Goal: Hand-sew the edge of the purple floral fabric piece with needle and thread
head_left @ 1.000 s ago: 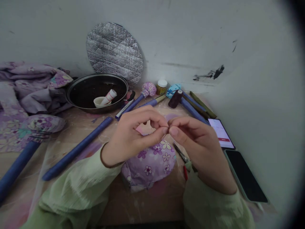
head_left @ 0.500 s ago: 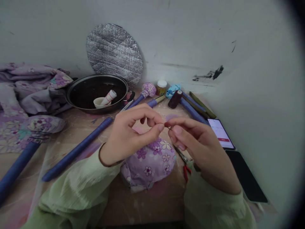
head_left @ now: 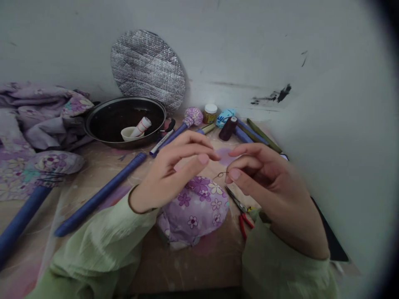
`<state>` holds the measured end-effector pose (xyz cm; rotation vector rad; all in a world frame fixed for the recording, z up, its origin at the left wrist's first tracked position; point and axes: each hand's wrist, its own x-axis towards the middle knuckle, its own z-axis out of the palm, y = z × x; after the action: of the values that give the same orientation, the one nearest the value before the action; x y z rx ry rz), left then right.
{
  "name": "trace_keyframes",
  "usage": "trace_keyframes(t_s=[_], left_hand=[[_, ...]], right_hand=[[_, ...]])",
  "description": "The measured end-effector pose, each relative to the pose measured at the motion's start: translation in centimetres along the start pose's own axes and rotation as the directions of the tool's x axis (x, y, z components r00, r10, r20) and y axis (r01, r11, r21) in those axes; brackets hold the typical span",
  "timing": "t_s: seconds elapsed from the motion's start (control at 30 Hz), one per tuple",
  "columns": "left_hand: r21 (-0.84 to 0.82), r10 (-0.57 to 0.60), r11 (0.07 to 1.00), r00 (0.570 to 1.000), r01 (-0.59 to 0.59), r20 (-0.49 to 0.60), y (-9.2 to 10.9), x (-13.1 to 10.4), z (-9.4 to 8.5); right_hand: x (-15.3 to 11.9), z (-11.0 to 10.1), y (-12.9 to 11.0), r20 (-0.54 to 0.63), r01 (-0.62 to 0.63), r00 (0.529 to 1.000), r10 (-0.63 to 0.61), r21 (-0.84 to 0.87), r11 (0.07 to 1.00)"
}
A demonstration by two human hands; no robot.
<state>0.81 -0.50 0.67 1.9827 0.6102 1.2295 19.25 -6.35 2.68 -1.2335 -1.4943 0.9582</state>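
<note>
Between thumb and forefinger, my right hand pinches a thin dark thread with a small loop in it, its free end pointing left. My left hand hovers to the left with thumb and fingers apart and nothing in them. Beneath the hands lies a rounded bundle of purple flowered cloth. A pair of red-handled pliers rests on the table just right of the bundle, close to my right wrist. A spool of dark thread stands tilted behind the hands.
A black pan holding a small white cup stands at the back left, before a silver round mat. Blue-wrapped sticks and purple cloth lie left. A lidded jar is near the wall; a dark flat device lies right.
My hands have drawn apart: the left has let go of the thread and opened, while the right has moved right, keeping it pinched. The loop and pliers now show more fully.
</note>
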Motion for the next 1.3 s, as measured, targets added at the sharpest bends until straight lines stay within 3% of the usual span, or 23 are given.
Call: trace_keyframes(t_s=[0.17,0.43,0.6,0.73,0.87,1.07,1.3], left_hand=[[-0.119,-0.076,0.988,0.985,0.095,0.153,-0.1,0.0,0.7],[-0.151,-0.161,0.971,0.975,0.184,0.154,-0.2,0.1,1.2],[-0.262,-0.259,0.917,0.949,0.300,0.181,-0.2,0.1,1.0],[-0.326,-0.327,0.867,0.923,0.378,0.201,-0.4,0.1,1.1],[-0.379,-0.324,0.853,0.933,0.360,0.157,-0.6,0.1,1.2],[-0.408,-0.384,0.811,0.907,0.421,0.173,-0.8,0.0,1.3],[-0.295,-0.345,0.891,0.937,0.345,0.054,-0.6,0.1,1.4]], right_hand=[[0.0,0.0,-0.1,0.030,-0.031,0.999,0.031,-0.010,0.999],[0.2,0.3,0.1,-0.005,0.027,1.000,-0.028,-0.083,0.996],[0.2,-0.4,0.3,0.105,0.131,0.989,-0.106,-0.271,0.954],[0.3,-0.6,0.3,0.122,0.190,0.980,-0.156,-0.350,0.917],[0.3,-0.5,0.2,0.104,0.199,0.979,-0.174,-0.328,0.924],[0.1,-0.1,0.2,0.005,0.224,0.970,-0.244,-0.418,0.880],[0.2,0.0,0.2,-0.034,0.185,0.970,-0.239,-0.533,0.826]])
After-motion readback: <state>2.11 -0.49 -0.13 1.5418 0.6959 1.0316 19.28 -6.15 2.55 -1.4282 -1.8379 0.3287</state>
